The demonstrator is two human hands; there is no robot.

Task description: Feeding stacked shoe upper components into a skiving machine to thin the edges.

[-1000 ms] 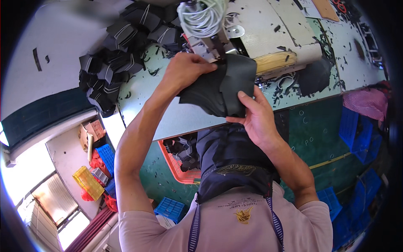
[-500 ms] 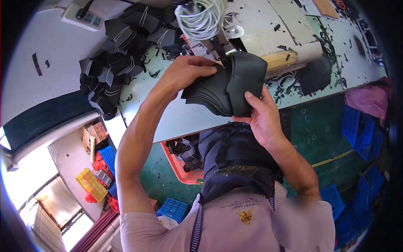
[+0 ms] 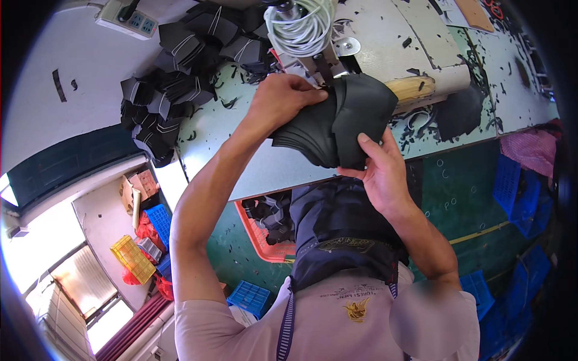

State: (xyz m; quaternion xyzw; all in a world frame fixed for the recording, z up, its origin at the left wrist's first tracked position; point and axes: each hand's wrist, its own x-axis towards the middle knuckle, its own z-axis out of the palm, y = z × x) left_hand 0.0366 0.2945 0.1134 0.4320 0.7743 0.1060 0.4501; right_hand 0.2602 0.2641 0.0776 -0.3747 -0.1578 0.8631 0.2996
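Observation:
A fanned stack of black sheet pieces (image 3: 310, 135), leather-like, lies at the front of a bench-top machine (image 3: 319, 63) with pale cord coiled above it. My left hand (image 3: 282, 101) pinches the stack's upper left edge, thumb and forefinger close to the machine's head. On the other side, my right hand (image 3: 385, 171) grips the lower right of a broader top piece (image 3: 364, 114), thumb on top and fingers beneath. The far edge of that piece reaches the machine's working point, which the black material hides.
Bundles of black pieces tied with white bands (image 3: 171, 90) are heaped at the left of the bench. Black scraps litter the pale tabletop (image 3: 241, 174). A wooden roller-like bar (image 3: 415, 89) lies right of the machine. Below the bench edge stands an orange basket (image 3: 265, 253) holding black pieces.
The whole view has shifted slightly, with bench and hands appearing a little farther right. Both hands keep their hold on the black pieces, and the top piece sits at a slightly different angle.

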